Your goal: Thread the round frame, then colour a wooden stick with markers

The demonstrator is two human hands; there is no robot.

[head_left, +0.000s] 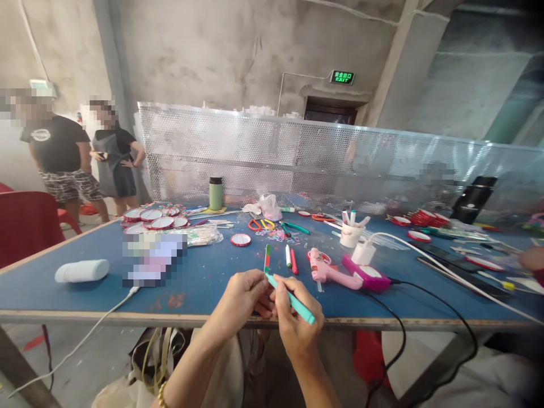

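Teal pen sits pinched in the right hand fingers while the left hand fingers close on its tip, out over the bench edge, so a slip could drop it to the floor.

Viewpoint: one head-worn camera, seated at the near edge of the blue table.
Direction: it looked forward and slightly down, across the table toward the perforated metal screen and the concrete wall behind it.
Nearness: the left hand and right hand sat close below, at the bottom centre of the frame.
Reach: the table's far edge, two standing people at left.
Shared views: none, a single view only.
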